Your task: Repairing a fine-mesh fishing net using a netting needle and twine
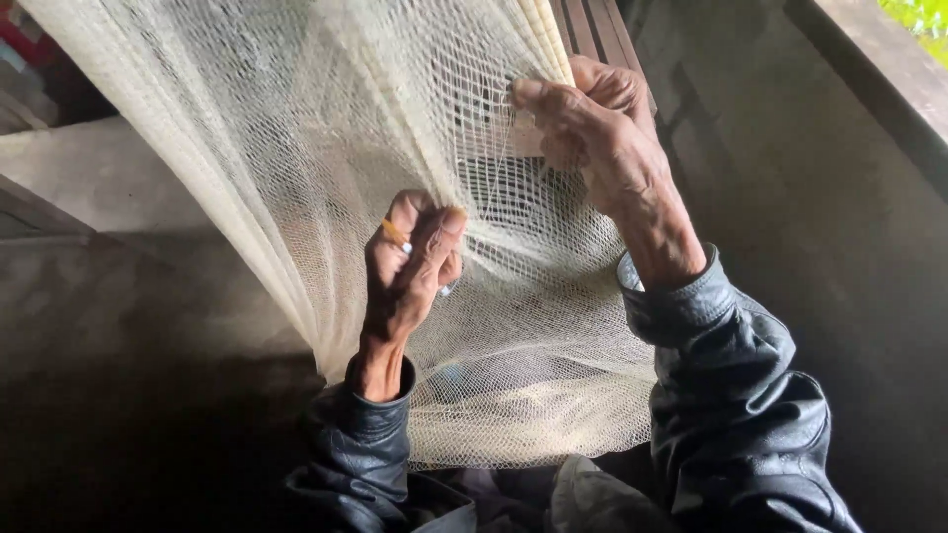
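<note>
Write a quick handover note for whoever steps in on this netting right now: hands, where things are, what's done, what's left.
Left hand: closed on a bunched fold of the cream fine-mesh net, a small yellow-orange piece on one finger.
Right hand: higher up, fingers pinching the mesh and drawing it taut.
The net hangs from above, spreads between both hands and pools over the lap. Dark leather-look jacket sleeves cover both arms. Grey concrete floor lies to the left.
Done: net gripped and stretched open.
Left: cannot tell from this view; no tool or tear clearly visible.
</note>
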